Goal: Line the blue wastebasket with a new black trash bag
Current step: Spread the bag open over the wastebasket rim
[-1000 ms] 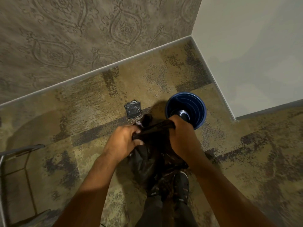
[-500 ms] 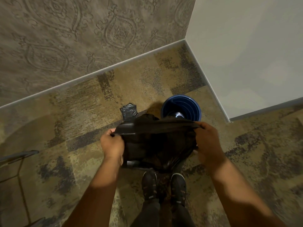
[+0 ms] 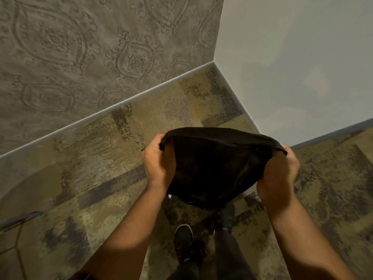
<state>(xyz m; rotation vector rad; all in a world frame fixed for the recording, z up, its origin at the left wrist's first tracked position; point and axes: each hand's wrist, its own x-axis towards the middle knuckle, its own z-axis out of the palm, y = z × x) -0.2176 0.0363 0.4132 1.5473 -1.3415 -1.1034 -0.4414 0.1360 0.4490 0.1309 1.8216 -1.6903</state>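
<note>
A black trash bag [image 3: 216, 166] hangs stretched wide between my two hands at chest height, its mouth pulled open toward me. My left hand [image 3: 158, 164] grips the bag's left rim and my right hand [image 3: 278, 174] grips the right rim. The spread bag hides the blue wastebasket and the small folded black bag that lay on the carpet beside it. My black shoes [image 3: 183, 243] show below the bag.
Patterned brown carpet [image 3: 96, 158] runs into a corner between a grey embossed wall [image 3: 80, 57] and a plain white wall [image 3: 302, 67]. A thin metal frame [image 3: 18, 221] stands at the lower left edge.
My hands have moved apart and upward, pulling the bunched bag open wide. The bag now covers the blue wastebasket, which showed before.
</note>
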